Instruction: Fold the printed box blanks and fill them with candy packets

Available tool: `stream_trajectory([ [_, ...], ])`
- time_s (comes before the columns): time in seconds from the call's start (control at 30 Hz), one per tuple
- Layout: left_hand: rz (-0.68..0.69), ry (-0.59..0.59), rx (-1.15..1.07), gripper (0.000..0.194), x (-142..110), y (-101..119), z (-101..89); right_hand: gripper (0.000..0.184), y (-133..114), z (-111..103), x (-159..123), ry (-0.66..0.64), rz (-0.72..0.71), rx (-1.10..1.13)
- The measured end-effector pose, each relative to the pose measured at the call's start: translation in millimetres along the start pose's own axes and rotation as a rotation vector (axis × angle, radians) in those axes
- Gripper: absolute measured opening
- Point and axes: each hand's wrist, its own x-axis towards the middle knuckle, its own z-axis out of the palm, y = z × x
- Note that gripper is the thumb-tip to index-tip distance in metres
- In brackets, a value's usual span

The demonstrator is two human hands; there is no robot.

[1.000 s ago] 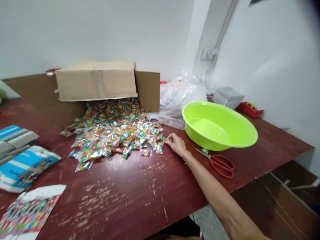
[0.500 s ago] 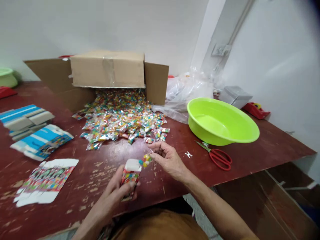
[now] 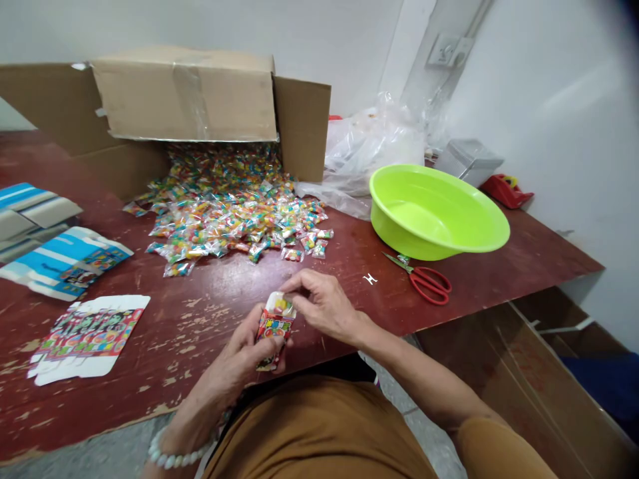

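My left hand point(image 3: 254, 346) is wrapped round a small red printed candy box point(image 3: 274, 327), tilted with its open end up and away from me. At that opening is a clear packet of coloured candies point(image 3: 282, 305), partly inside the box. My right hand point(image 3: 322, 303) pinches the packet's upper edge between thumb and fingers. Beyond both hands lies a large heap of candy packets point(image 3: 214, 226), spilling from a cardboard box point(image 3: 184, 93). Left of my hands, a flat unfolded candy box point(image 3: 90, 339) rests on the table.
A green basin point(image 3: 439, 213) stands at the right, with red-handled scissors point(image 3: 424, 279) before it. Stacked blue-and-white flat cartons point(image 3: 34, 213) are at the left. Behind the basin are clear plastic bags point(image 3: 374, 153), a plastic container point(image 3: 469, 159) and a red tape dispenser point(image 3: 506, 191).
My right hand has brought the candy packet from beside the small box to its opening, where it is now partly inside. The view has tilted down.
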Motion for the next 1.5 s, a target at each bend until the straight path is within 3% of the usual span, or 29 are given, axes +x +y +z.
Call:
stream_trajectory([
  [0.07, 0.011, 0.046, -0.083, 0.043, 1, 1, 4.7, 0.013, 1, 2, -2, -0.055, 0.002, -0.016],
  [0.13, 0.044, 0.103, -0.153, 0.041, 3, 2, 6.2, 0.012, 5, 2, -3, -0.024, 0.046, 0.057],
  [0.23, 0.037, 0.182, -0.246, 0.040, 8, 1, 2.7, 0.019, 17, 3, -3, 0.055, 0.244, 0.340],
  [0.37, -0.030, 0.274, -0.250, 0.047, 13, -4, 1.8, 0.041, 24, 13, -4, -0.154, 0.467, 0.589],
  [0.43, 0.018, 0.322, -0.199, 0.046, 14, -6, 5.5, 0.038, 20, 18, -4, -0.233, 0.443, 0.559],
  [0.57, 0.124, 0.349, -0.121, 0.039, 14, -6, 12.4, 0.011, 14, 18, -4, -0.157, 0.236, 0.300],
  [0.73, -0.121, 0.250, -0.213, 0.054, 14, 4, 15.7, 0.024, 11, 11, -10, -0.273, 0.222, 0.540],
  [0.83, -0.169, 0.243, -0.241, 0.058, 14, 10, 18.5, 0.020, 11, 9, -9, -0.212, 0.128, 0.401],
  [0.93, -0.096, 0.205, -0.259, 0.038, 17, 11, 20.6, 0.019, 13, 9, -5, -0.182, -0.012, 0.167],
  [1.0, -0.033, 0.203, -0.256, 0.022, 21, 8, 20.7, 0.013, 15, 8, -4, -0.214, -0.047, 0.125],
  [1.07, 0.020, 0.248, -0.234, 0.019, 24, 3, 19.9, 0.010, 14, 9, -6, -0.211, 0.017, 0.169],
  [1.2, 0.115, 0.298, -0.150, 0.038, 26, -6, 16.4, 0.009, 12, 12, -9, -0.201, 0.324, 0.419],
  [1.37, -0.071, 0.193, -0.134, 0.067, 19, -8, 9.6, 0.013, 17, 13, -6, -0.296, 0.359, 0.645],
  [1.5, -0.107, 0.201, -0.164, 0.060, 16, -8, 10.1, 0.012, 18, 15, -6, -0.283, 0.385, 0.597],
])
